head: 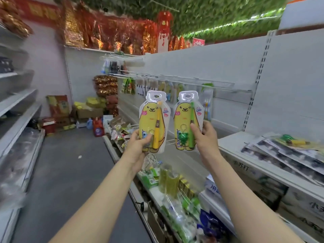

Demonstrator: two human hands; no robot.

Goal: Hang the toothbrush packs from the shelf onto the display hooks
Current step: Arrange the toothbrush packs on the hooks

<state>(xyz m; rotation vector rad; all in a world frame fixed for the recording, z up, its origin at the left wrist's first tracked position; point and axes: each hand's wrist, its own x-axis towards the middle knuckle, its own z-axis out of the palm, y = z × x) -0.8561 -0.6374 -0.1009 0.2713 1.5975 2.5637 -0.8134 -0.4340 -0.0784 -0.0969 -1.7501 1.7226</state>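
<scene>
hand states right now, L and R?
Left hand: closed grip, holding the yellow-brush pack near its bottom.
Right hand: closed grip, holding the green-brush pack at its lower right side.

Two upright toothbrush packs with yellow bear cards, the left pack (152, 122) holding a yellow brush and the right pack (188, 121) a green brush with frog charm, held side by side, apart, before the display hooks (175, 79).

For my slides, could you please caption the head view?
Before the hooks, the left hand holds a yellow-brush pack, right hand a green-brush pack.
</scene>
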